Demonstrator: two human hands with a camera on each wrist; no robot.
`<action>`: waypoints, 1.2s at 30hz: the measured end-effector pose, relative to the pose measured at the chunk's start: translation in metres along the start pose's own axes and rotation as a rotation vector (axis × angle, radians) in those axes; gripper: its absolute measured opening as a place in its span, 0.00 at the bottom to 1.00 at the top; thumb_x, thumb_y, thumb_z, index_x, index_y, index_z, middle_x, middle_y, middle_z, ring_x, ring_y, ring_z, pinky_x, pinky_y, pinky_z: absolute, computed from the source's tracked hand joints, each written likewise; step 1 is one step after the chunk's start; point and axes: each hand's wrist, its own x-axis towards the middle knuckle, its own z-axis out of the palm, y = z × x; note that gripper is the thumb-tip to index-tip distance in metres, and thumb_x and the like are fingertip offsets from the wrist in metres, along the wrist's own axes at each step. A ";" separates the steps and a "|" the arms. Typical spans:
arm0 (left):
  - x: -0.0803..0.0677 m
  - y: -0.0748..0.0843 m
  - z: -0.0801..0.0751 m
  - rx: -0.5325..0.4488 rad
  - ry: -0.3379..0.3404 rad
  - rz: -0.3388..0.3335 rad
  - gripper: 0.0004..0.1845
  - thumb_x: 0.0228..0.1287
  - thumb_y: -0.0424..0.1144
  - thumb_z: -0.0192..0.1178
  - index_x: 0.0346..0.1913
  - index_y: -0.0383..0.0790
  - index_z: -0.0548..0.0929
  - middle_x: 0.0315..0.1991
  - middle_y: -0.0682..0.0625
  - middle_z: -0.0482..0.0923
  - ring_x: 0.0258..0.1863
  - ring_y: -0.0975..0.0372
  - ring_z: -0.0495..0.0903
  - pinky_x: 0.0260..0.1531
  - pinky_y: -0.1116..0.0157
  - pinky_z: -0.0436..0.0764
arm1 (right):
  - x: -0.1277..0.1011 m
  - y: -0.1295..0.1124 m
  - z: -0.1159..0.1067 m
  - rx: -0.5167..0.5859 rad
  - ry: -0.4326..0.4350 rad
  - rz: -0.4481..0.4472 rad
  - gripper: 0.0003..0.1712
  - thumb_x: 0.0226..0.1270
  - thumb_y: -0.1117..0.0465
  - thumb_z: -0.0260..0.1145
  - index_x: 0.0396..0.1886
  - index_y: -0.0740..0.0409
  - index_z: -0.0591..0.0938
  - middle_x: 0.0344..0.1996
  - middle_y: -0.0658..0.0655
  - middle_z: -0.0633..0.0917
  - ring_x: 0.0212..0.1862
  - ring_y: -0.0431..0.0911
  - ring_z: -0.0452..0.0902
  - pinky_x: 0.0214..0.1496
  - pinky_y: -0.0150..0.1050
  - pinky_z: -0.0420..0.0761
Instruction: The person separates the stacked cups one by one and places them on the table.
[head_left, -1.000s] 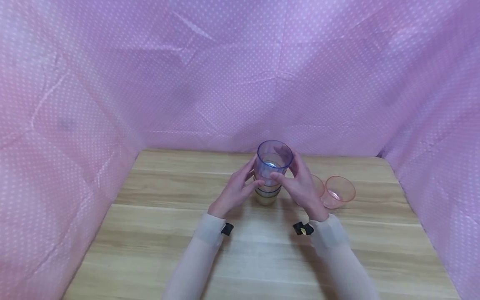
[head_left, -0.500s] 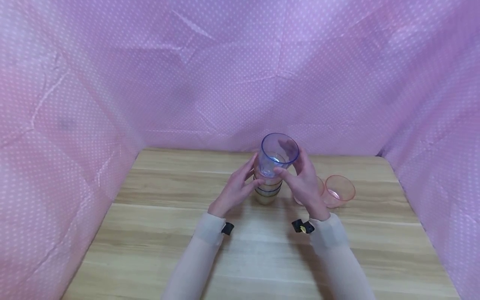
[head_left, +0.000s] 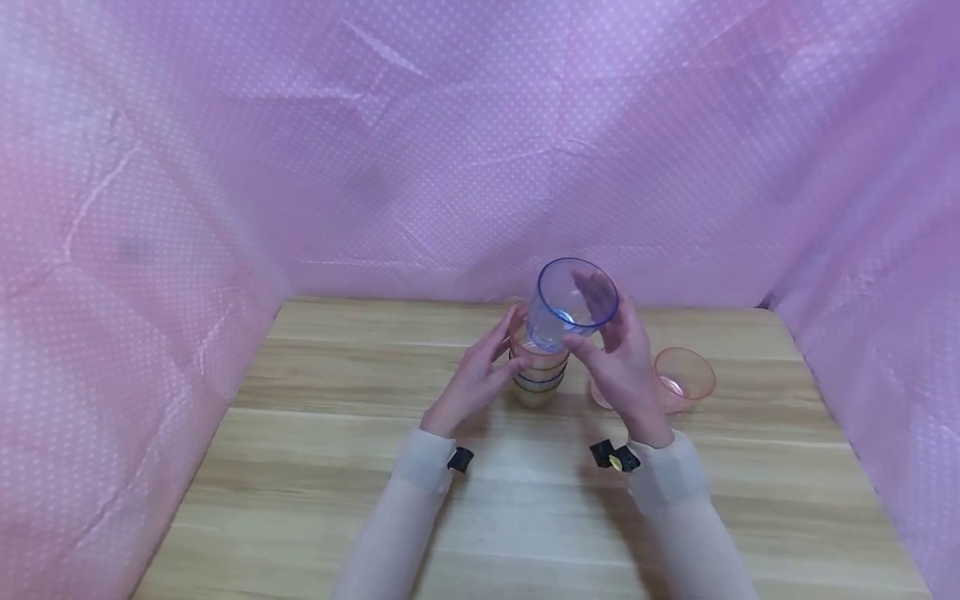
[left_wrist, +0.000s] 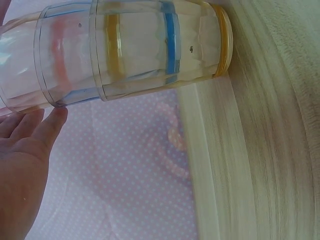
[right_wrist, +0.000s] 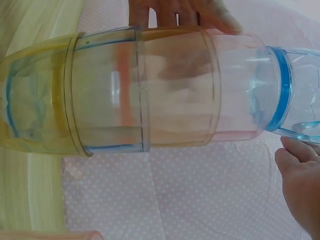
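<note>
1. A makeshift recording booth rather than a lived-in room.
2. Pink polka-dot cloth (head_left: pixel 450 125) hangs creased on three sides as a backdrop.
3. A plain wood-grain worktop (head_left: pixel 300 467) fills the floor of it.

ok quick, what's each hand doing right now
Left hand: fingers steady the cup stack.
Right hand: fingers grip the blue cup, tilted above the stack.

2 pink cups (head_left: pixel 678 379) stand on the wooden table (head_left: pixel 300 467), pink dotted cloth (head_left: pixel 225 167) behind.
</note>
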 end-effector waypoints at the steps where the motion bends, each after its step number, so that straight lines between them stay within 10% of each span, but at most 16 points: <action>1: 0.000 0.000 0.001 -0.005 0.003 0.005 0.42 0.74 0.34 0.62 0.83 0.38 0.52 0.80 0.42 0.59 0.77 0.49 0.63 0.73 0.59 0.70 | 0.000 -0.001 -0.001 -0.005 -0.003 -0.005 0.44 0.66 0.61 0.77 0.77 0.62 0.65 0.74 0.66 0.71 0.77 0.58 0.61 0.82 0.52 0.59; 36: 0.001 -0.002 0.002 -0.030 0.021 0.033 0.42 0.72 0.29 0.63 0.83 0.36 0.53 0.80 0.43 0.60 0.77 0.50 0.63 0.73 0.63 0.69 | -0.022 -0.020 -0.065 0.077 0.137 -0.109 0.41 0.60 0.75 0.76 0.72 0.71 0.68 0.69 0.68 0.75 0.74 0.55 0.68 0.81 0.45 0.62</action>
